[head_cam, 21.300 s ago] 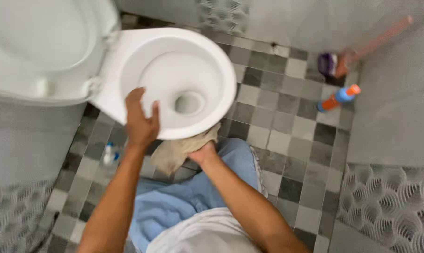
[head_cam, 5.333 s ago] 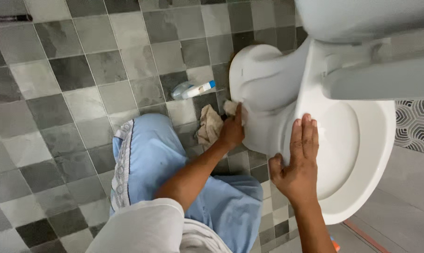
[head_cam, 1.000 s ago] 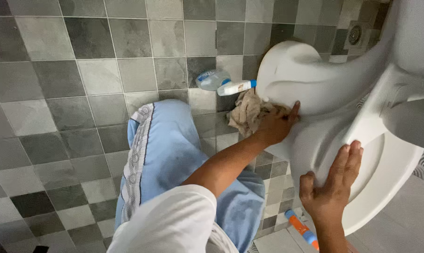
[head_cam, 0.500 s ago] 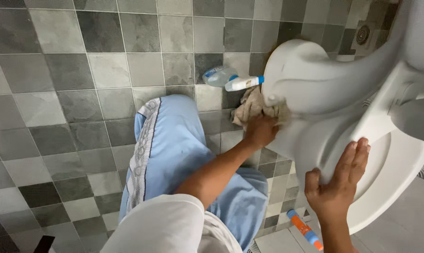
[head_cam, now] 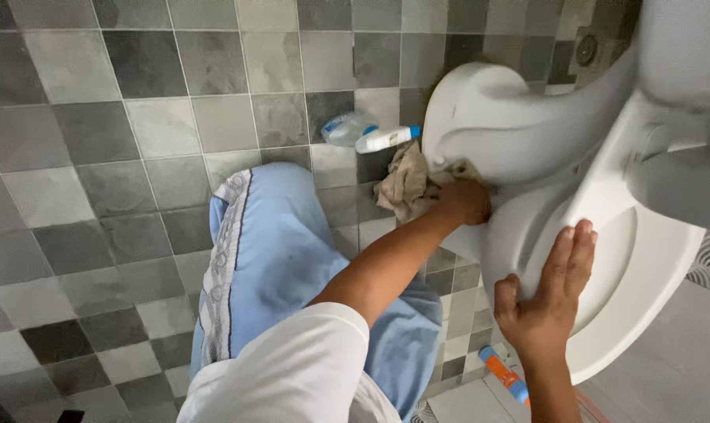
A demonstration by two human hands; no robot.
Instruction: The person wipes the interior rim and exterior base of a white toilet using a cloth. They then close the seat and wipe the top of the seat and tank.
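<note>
My left hand (head_cam: 463, 201) is shut on a beige cloth (head_cam: 406, 184) and presses it against the lower side of the white toilet base (head_cam: 512, 125). The cloth hangs down toward the floor tiles. My right hand (head_cam: 545, 294) lies flat with fingers together on the outer side of the toilet bowl (head_cam: 645, 266), just under the rim. The seat and lid are raised at the upper right.
A clear spray bottle with a white and blue head (head_cam: 371, 133) lies on the grey checkered floor tiles (head_cam: 135, 117) beside the toilet base. An orange and blue bottle (head_cam: 504, 376) lies on the floor below my right hand. My knee in light blue trousers (head_cam: 277, 251) is bent at centre. A floor drain (head_cam: 586, 48) sits at the top right.
My left hand has slid the cloth to the right along the toilet base, back from its lower-left spot half a second ago. My right hand stays pressed on the bowl's side.
</note>
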